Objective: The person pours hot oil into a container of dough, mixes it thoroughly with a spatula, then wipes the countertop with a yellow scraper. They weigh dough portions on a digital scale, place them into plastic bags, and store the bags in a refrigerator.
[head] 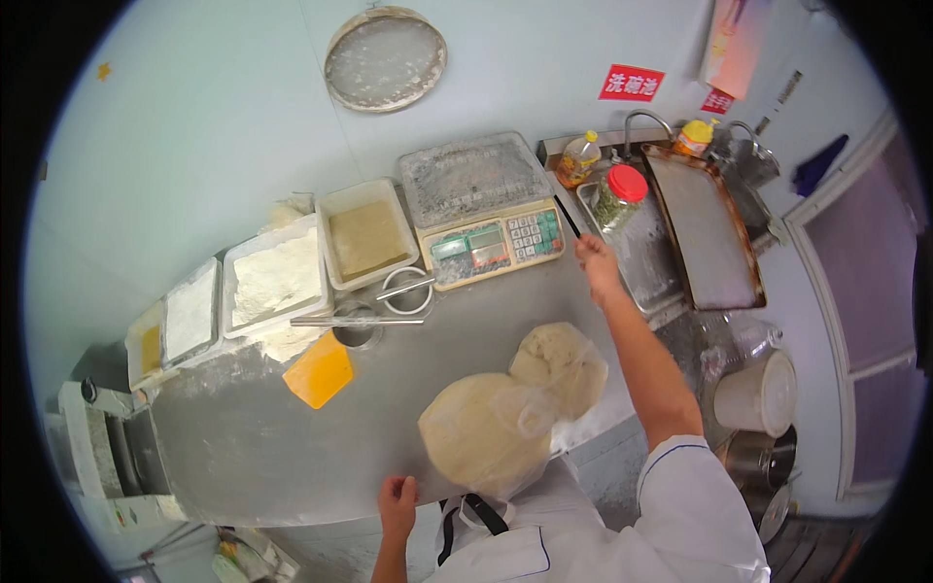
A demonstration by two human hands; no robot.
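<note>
My right hand [599, 268] grips a thin black stick-like tool [567, 216] beside the right end of a digital scale [474, 244]. What kind of tool it is cannot be made out. At the front edge of the metal worktable [255, 444], my left hand [397, 503] is curled, with nothing visible in it. Between my arms lie two masses of dough, a large smooth one [481, 430] and a smaller one [550, 357] behind it. Clear plastic film covers at least part of both. An orange dough scraper [321, 370] rests farther left.
Along the wall stand tubs of white flour [277, 280] and a tan substance [368, 237]. Metal rods [357, 321] lie across round containers. On the right are a red-lidded jar [618, 200], a leaning baking tray [707, 233] and a sink. A machine [109, 444] adjoins the table's left end.
</note>
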